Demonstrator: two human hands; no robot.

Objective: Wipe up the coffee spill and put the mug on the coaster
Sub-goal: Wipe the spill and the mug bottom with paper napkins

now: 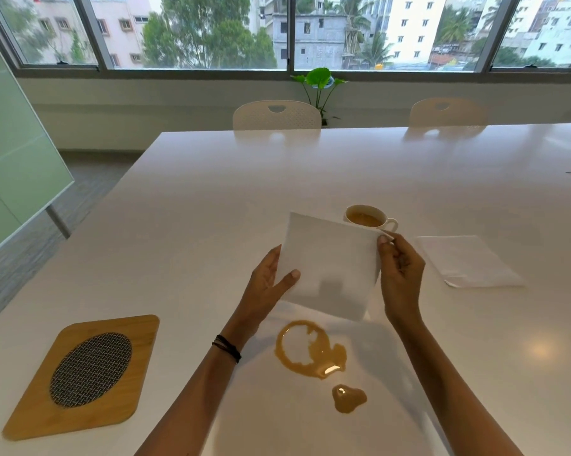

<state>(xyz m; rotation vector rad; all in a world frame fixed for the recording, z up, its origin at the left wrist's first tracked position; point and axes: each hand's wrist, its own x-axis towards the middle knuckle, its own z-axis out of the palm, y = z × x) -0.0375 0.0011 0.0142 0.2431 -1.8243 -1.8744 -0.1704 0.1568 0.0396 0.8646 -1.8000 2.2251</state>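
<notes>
While the left hand (271,278) grips the near-left edge of the white napkin (330,268), thumb on top and fingers underneath, the right hand (400,274) pinches its far-right corner, so the sheet hangs in the air between them, tilted and clear of the table (211,192).

Just beneath its near edge lies the coffee spill (310,350) – a brown ring with a thicker pool at its right side – and a smaller separate puddle (348,398) sits nearer the person. Nothing has been wiped yet, by the look of it.

To do this step well, I would fold or bunch the napkin first, since a single layer will likely soak through. Lay it flat on the thick pool and press, letting it drink before any sweeping. Then draw inward from the ring's outer edge, not outward, so the liquid is not smeared wider. Finish on the small puddle with a dry part.

Further out, the mug (366,218) stands upright behind the napkin, holding coffee, well apart from the wooden coaster (83,376) at the near left. A spare stack of napkins (468,264) lies to the right – handy if one sheet falls short.
</notes>
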